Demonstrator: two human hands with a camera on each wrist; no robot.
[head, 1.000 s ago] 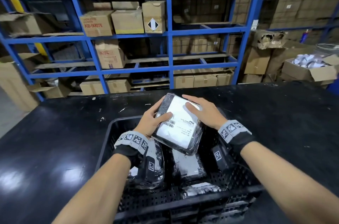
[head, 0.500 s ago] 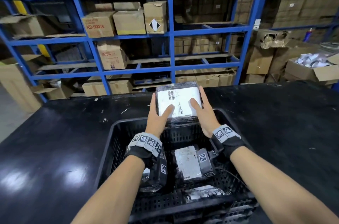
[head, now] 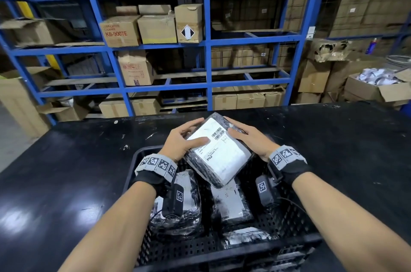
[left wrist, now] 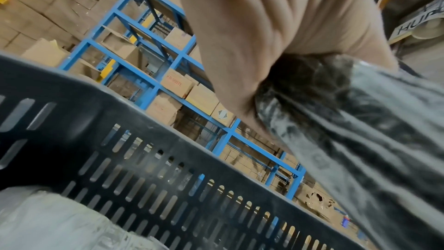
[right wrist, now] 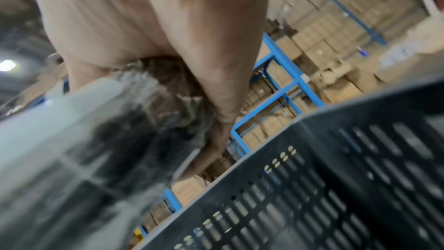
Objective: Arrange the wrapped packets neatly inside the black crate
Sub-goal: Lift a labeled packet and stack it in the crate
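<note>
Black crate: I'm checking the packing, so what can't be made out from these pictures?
- Black crate floor, head view: hidden by forearms, wrist cameras and the held packet.
- Label text on that packet: too small.
- Left hand and right hand fingers beneath it: hidden.
- Right wrist view: motion-blurred.

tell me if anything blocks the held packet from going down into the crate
Partly. The packet, held by the left hand and right hand, hangs over the crate. Another packet lies right below it; the far right floor looks bare.
</note>
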